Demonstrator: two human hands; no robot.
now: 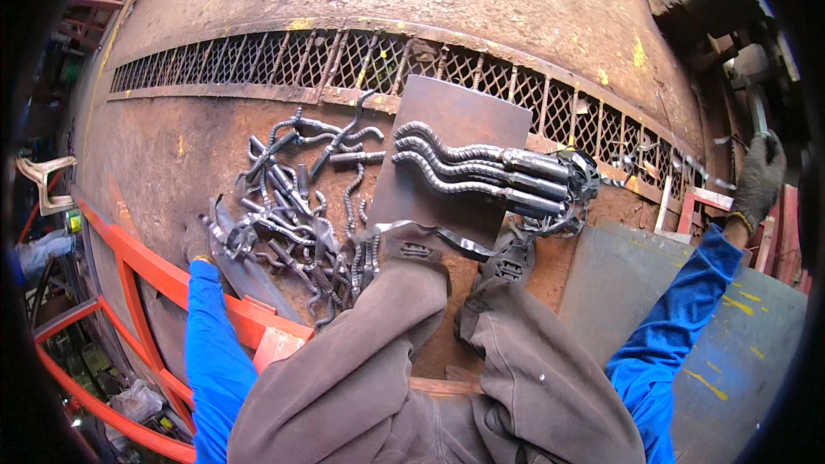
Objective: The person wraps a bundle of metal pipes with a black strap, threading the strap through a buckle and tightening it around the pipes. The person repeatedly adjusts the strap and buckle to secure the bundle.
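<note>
While atop a plate (468, 112), wavy bars (519, 180) well apart from right hand (760, 174).

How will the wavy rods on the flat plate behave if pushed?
The wavy rods look like thick ribbed metal, so probably stiff and heavy for their size. Their bends would likely resist rolling across the plate. The shiny sleeves look smoother than the ribs, so perhaps more slippery.
</note>
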